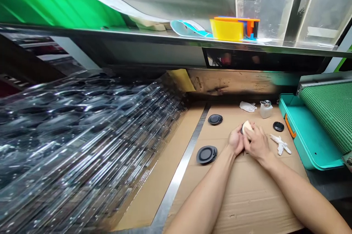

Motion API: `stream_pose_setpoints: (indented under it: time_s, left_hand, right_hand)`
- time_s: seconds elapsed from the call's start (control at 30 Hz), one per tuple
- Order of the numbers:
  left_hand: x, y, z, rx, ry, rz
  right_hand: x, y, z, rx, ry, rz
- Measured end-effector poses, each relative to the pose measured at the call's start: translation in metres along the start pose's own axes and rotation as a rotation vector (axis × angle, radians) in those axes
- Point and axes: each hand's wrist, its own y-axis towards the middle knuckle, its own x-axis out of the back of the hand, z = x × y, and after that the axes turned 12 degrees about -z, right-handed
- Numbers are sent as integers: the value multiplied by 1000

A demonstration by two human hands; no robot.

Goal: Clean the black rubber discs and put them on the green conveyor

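The cream pad (pixel 248 126) is pale and plain, softly rounded at its upper end, with its lower part covered by fingers; it is well left of the teal tray (pixel 320 147), roughly level with that tray's orange latch (pixel 290 125). The right grip (pixel 257 142) is pinching it with bent fingers. Against its left side shows a thin, dark, curved edge of a round piece (pixel 242 129), cupped by the left grip (pixel 235 139), which lies farther left of the tray; most of this piece is hidden, so its full shape cannot be told.

On the cardboard-covered counter (pixel 247 197), left of the tray, similar dark pieces are in view. A glossy black disc (pixel 278 127) with a raised rim lies just beside the tray's latch. Farther left of the tray, beyond both hands, are two small piles of matte, dark grey discs: the near pile (pixel 206 154) shows concentric rings and uneven edges, the far pile (pixel 215 119) looks smaller. White crumpled scraps (pixel 280 145) lie near the tray's left side, and a translucent bottle (pixel 266 110) with a metallic top stands by its far left corner
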Motion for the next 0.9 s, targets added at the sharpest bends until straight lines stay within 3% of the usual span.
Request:
stream_pose_setpoints:
  time_s: [0.13,0.23,0.3,0.5,0.57,0.73,0.9]
  left_hand:
    - [0,0,-1,-49,-4,-65]
    - [-2,0,-2,-63,-9,-88]
    - [-3,1,-3,-84,-16,-97]
    - [-4,0,-2,-92,-15,-82]
    - [-4,-1,1,-91,-9,-41]
    - [-5,-3,7,-99,60,-5]
    - [-4,-6,7,-63,78,-37]
  right_hand:
    - [1,14,-26,-161,29,-149]
    - [7,19,-36,-150,183,-221]
    - [14,19,-35,-163,259,-146]
    - [33,20,-29,-316,392,314]
    - [34,21,-27,-340,470,333]
    - [18,18,-20,-505,565,210]
    - [19,18,-30,-563,717,435]
